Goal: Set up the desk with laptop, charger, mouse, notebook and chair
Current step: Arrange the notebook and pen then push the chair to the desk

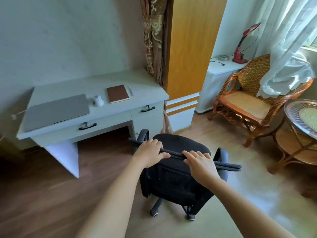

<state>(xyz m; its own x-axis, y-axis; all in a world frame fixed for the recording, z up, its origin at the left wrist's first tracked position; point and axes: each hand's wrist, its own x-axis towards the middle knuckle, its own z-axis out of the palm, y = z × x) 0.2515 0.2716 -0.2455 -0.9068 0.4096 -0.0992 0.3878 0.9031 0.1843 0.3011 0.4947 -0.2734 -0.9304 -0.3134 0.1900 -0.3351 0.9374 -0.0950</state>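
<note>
A black office chair (pixel 173 179) on castors stands on the floor, to the right of the pale desk (pixel 147 91) and turned at an angle to it. My left hand (pixel 149 152) and my right hand (pixel 200 164) both grip the top edge of its backrest. On the desk lie a shut grey laptop (pixel 56 111), a white mouse (pixel 98 100), a brown notebook (pixel 117 93) and a pen (pixel 131 91). A white charger cable (pixel 18 114) hangs off the desk's left edge.
A rattan armchair (pixel 247 102) and a round glass-topped rattan table (pixel 301 117) stand to the right. An orange and white cabinet (pixel 187 66) flanks the desk. A white unit (pixel 223 67) behind carries a red lamp (pixel 241 48). The floor is wood.
</note>
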